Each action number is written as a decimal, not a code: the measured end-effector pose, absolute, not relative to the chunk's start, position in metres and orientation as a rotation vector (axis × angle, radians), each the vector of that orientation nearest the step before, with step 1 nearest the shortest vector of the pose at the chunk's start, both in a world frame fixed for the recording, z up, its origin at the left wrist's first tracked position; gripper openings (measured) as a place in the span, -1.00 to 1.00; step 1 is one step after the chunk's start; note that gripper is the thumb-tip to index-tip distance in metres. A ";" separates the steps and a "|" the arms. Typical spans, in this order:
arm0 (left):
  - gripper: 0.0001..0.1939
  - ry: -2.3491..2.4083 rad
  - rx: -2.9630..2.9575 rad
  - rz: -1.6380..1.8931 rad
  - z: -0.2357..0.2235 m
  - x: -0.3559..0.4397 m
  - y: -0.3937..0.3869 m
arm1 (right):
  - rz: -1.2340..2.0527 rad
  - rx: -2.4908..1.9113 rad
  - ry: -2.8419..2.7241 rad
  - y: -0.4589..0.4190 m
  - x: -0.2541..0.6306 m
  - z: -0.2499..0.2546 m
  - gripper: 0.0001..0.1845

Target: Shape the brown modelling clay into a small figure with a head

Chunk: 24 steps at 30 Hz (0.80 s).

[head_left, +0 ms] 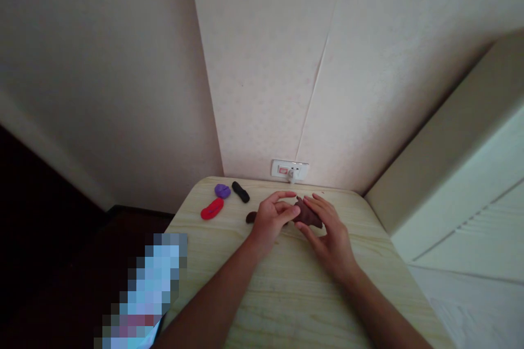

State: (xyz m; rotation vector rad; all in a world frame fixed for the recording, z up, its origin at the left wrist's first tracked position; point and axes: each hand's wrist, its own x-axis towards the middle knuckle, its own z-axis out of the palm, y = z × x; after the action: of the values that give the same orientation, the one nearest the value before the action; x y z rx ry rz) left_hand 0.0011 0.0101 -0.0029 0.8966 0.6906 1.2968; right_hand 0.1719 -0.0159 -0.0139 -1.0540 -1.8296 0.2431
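Observation:
Between my two hands is a flattened, uneven piece of brown modelling clay (308, 215). My left hand (273, 219) pinches its left edge with thumb and fingers. On the other side my right hand (326, 232) grips it, fingers over the top and thumb at the lower edge. A smaller lump of dark brown clay (251, 217) lies just left of my left hand, partly hidden by it. Farther left on the table are a purple lump of clay (222, 191), a red piece of clay (212, 209) and a black clay roll (240, 192).
The light wooden table (270, 300) stands against the wall. A socket (290, 169) with a plug in it sits just above the back edge. A blurred-out screen (147, 289) is at the lower left, and a pale cabinet (458, 174) rises on the right.

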 end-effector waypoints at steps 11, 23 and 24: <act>-0.64 0.705 1.081 1.271 -0.004 0.003 0.010 | 0.963 -1.006 -1.542 -0.026 0.164 -0.011 -0.76; -0.57 0.719 1.002 1.212 -0.009 0.006 0.009 | 0.897 -1.013 -1.406 -0.016 0.170 -0.011 -0.71; -0.60 0.727 0.997 1.218 -0.009 0.007 0.009 | 0.890 -1.014 -1.400 -0.016 0.171 -0.013 -0.71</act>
State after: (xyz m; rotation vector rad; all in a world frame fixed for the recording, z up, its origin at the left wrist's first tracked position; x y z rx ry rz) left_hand 0.0068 0.0085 -0.0093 0.9971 0.7267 1.2175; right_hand 0.1707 -0.0161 -0.0130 -1.0140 -1.3999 0.8903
